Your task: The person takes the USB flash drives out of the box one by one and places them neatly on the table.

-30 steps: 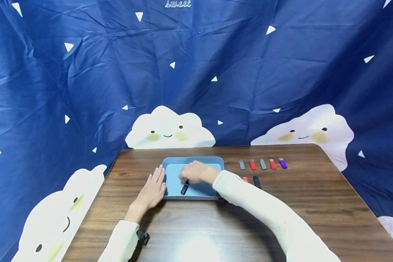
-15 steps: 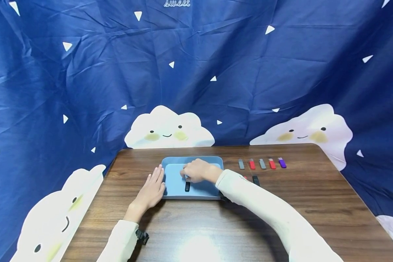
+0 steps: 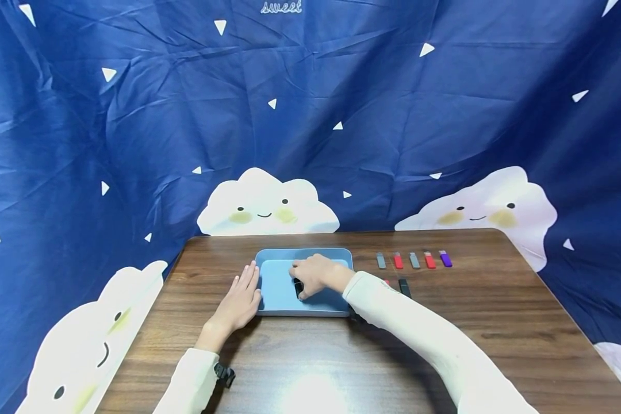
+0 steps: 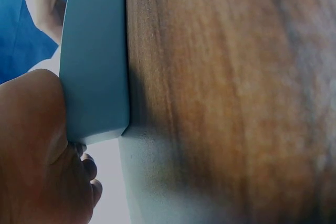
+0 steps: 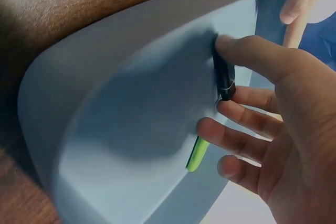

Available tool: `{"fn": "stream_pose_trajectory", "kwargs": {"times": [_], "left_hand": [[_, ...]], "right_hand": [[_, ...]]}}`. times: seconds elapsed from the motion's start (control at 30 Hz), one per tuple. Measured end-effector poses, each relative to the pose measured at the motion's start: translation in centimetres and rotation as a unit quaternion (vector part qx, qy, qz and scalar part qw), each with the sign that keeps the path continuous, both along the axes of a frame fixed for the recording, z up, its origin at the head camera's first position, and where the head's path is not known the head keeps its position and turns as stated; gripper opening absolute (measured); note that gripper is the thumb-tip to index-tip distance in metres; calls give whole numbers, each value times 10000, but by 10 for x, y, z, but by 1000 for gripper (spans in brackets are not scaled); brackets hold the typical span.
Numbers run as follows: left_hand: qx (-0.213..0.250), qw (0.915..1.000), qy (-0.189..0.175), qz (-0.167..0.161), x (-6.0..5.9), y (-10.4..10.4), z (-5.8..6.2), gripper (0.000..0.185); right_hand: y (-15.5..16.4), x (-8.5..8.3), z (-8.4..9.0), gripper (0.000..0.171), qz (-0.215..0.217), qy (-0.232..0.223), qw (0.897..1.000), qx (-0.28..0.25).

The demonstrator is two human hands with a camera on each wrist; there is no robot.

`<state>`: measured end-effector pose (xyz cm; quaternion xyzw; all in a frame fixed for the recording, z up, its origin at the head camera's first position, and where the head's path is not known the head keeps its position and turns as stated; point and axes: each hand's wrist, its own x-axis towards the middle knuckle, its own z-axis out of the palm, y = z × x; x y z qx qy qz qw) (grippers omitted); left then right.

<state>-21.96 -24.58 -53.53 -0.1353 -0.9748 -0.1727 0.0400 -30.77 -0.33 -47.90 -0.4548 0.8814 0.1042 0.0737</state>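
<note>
Since the earlier head frames, the right hand (image 3: 314,275) has lowered over the black USB stick (image 3: 298,287), which lay exposed in front of the fingers half a second ago and is now mostly covered by them; the left hand has not shifted.

Head view: the right hand lies inside the blue tray (image 3: 276,282), fingers spread and fairly straight, resting on the black USB stick. The stick lies on the tray floor near the middle, directly under the fingertips. The left hand (image 3: 240,300) lies flat on the table (image 3: 497,322), fingers extended, touching the tray's left wall. A row of five USB sticks (image 3: 414,260) lies on the table to the right of the tray, well apart from both hands; another black stick (image 3: 404,287) lies just beside the right sleeve.

Left wrist view: the left hand (image 4: 39,156) presses against the tray (image 4: 94,61) at its outer wall and corner. The fingers grip nothing.

Right wrist view: the right hand (image 5: 273,108) is extended, holding nothing. The thumb tip touches the upper end of the black USB stick (image 5: 224,80), and the stick's lower end lies just beside the index finger. A green stick (image 5: 198,154) lies on the tray (image 5: 105,129) floor, partly hidden beneath the middle fingers.
</note>
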Motion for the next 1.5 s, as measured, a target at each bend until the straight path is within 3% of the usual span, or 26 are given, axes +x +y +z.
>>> {"fn": "stream_pose_trajectory", "kwargs": {"times": [0.27,0.6,0.9,1.33,1.5], "left_hand": [[-100,9999,31,-9,-5,-4,-10,63],[-37,10000,-20,28,0,1,-3,62],[162,9998,99,-28,2,3,0,62],[-80,9999,99,-39,-1,-2,-7,62],[129,9998,80,-86,0,-2,-5,63]], "right_hand": [[7,-4,0,62,-117,-298,9992,-223],[12,-4,-2,59,-87,-468,9973,-557],[25,-2,11,58,-81,-549,9938,-962],[50,-3,25,61,-244,-594,9884,-1380],[61,0,31,58,-303,-569,9858,-1552]]}}
